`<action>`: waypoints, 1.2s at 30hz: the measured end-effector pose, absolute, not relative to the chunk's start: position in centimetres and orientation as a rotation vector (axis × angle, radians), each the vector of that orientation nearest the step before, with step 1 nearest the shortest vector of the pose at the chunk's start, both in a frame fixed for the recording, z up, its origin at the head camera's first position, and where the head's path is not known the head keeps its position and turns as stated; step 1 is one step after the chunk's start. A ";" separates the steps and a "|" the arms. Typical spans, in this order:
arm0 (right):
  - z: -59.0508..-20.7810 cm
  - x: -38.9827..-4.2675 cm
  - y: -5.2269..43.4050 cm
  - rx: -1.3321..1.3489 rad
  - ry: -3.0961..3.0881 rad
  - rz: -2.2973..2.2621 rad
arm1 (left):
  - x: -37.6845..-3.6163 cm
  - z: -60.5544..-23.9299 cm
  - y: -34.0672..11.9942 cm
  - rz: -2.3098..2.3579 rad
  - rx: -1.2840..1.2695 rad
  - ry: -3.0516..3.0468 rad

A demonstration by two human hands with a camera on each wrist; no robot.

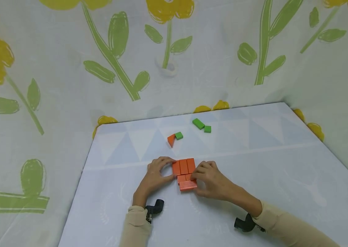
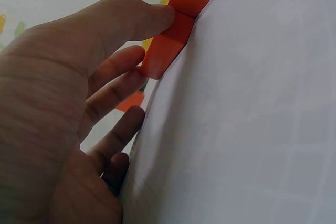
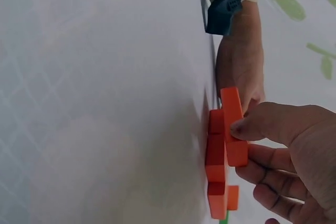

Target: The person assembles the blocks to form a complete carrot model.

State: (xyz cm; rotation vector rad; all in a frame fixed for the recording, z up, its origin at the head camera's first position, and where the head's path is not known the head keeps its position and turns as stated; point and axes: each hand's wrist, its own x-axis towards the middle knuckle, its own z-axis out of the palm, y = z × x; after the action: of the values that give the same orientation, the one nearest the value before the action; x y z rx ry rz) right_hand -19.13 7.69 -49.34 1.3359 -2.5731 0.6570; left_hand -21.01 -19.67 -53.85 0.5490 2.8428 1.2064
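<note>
Several orange blocks lie side by side as a flat group, with an upper row and a lower row. My left hand is at the group's left side, thumb and index finger holding the leftmost upper block at its edge. With thumb and fingers, my right hand pinches a long orange block. In the right wrist view this long block appears raised over the near end of the lower row, partly covering it. Right-hand fingers hide the group's lower right corner.
Beyond the group lie an orange triangular block and a small green block. Farther back are a longer green block and another small green one. All rest on the pale patterned table, before a flower-print curtain.
</note>
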 end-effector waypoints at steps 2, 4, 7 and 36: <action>-49.5 -19.1 7.6 1.337 -2.578 0.642 | -21.0 -53.9 -19.7 1.202 0.543 2.843; -49.5 -19.0 7.5 1.339 -2.581 0.626 | -21.0 -53.9 -19.7 1.193 0.535 2.844; -49.6 -19.0 7.4 1.342 -2.577 0.609 | -20.9 -53.8 -19.7 1.200 0.532 2.843; -49.8 -20.0 8.0 1.333 -2.540 0.690 | -20.9 -53.5 -19.5 1.201 0.545 2.853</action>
State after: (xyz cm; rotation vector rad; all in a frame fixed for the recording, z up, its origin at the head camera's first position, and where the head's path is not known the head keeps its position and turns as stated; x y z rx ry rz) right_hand -19.96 7.98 -49.80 1.3334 -2.5399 0.6903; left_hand -20.87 -19.47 -53.51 0.5447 2.8532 1.2007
